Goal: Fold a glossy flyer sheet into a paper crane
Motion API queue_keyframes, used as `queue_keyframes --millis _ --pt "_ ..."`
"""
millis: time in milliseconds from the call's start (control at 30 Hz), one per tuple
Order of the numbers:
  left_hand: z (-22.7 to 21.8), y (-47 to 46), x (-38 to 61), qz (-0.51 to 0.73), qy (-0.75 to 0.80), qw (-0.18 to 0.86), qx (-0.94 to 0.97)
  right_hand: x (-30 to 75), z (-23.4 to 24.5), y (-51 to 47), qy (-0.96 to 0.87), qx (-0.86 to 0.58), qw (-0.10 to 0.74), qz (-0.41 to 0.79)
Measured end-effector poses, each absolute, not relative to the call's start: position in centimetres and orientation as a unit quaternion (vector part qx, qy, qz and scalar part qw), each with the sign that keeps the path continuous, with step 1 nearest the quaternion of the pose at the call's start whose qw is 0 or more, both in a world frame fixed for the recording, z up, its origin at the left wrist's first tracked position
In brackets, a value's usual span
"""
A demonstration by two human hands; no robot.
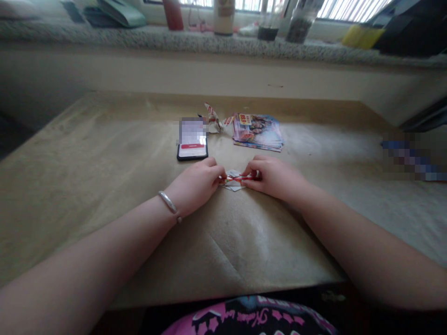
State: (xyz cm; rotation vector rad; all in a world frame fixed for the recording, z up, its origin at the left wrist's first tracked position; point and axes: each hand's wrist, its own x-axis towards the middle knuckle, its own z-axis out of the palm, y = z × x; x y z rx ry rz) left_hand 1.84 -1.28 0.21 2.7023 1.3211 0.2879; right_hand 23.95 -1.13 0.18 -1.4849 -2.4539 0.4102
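While my left hand (195, 184) and right hand (275, 177) pinch the folded paper (234, 180) at both ends, I judge an uneven pull could tear it.

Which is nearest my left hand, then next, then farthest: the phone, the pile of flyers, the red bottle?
1. Phone, just beyond the left hand.
2. Pile of flyers, farther back on the right.
3. Red bottle, far off on the ledge.
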Motion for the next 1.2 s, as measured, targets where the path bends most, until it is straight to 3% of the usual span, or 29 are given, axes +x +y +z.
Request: queue_keyframes --millis 467,867,1200 --pt "0.3 -1.3 1.9 0.104 0.413 0.051 0.904 24.1 -0.2 -0.9 -0.826 -0.499 0.155 0.211" --pt "0.3 -1.5 2.1 0.077 0.417 0.01 0.905 23.6 -0.2 -1.0 -0.857 -0.473 0.152 0.139" --pt "0.7 -1.9 2.3 0.047 0.406 -0.054 0.911 24.3 1.3 -1.7 -0.884 -0.457 0.071 0.069"
